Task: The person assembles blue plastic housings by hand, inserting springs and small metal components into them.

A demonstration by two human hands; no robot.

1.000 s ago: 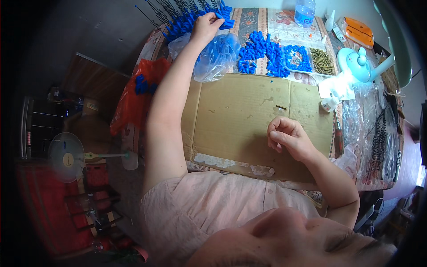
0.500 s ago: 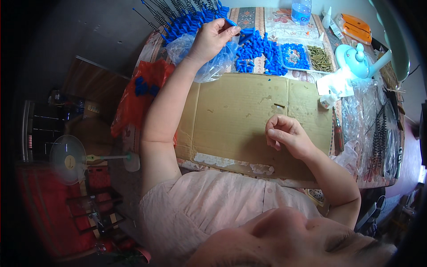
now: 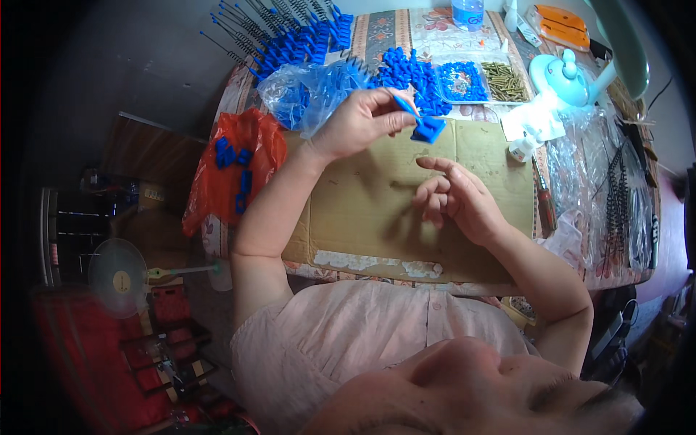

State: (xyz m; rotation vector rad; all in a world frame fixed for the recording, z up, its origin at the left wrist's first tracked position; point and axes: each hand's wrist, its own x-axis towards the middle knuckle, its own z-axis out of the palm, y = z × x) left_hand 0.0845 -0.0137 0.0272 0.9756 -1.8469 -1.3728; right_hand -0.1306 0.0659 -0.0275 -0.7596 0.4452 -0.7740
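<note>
My left hand (image 3: 362, 122) is closed, holding a blue plastic piece (image 3: 428, 130) by its narrow stem between thumb and fingers. The piece has a flat, blocky base that points down to the right, above the cardboard sheet (image 3: 348, 210). A thin black coil (image 3: 355, 64) shows just beyond this hand; I cannot tell whether it joins the held piece. My right hand (image 3: 460, 203) hovers over the cardboard, nearer to me, with its index finger stretched out and the others loosely bent. It appears to hold nothing and does not touch the blue piece.
Blue pieces with black springs (image 3: 290, 43) stand at the far left, behind a clear plastic bag (image 3: 297, 90). A red bag (image 3: 243, 134) bears blue parts. Beyond the cardboard are loose blue cones (image 3: 406, 72) and a tray of brass tubes (image 3: 505, 81). A lamp (image 3: 569, 76), a small white bottle (image 3: 523, 148) and a screwdriver (image 3: 545, 206) lie right.
My left hand has come back from the far pile toward me, now showing the blocky base of a blue piece. My right hand's index finger has straightened. The whole view has shifted slightly.
</note>
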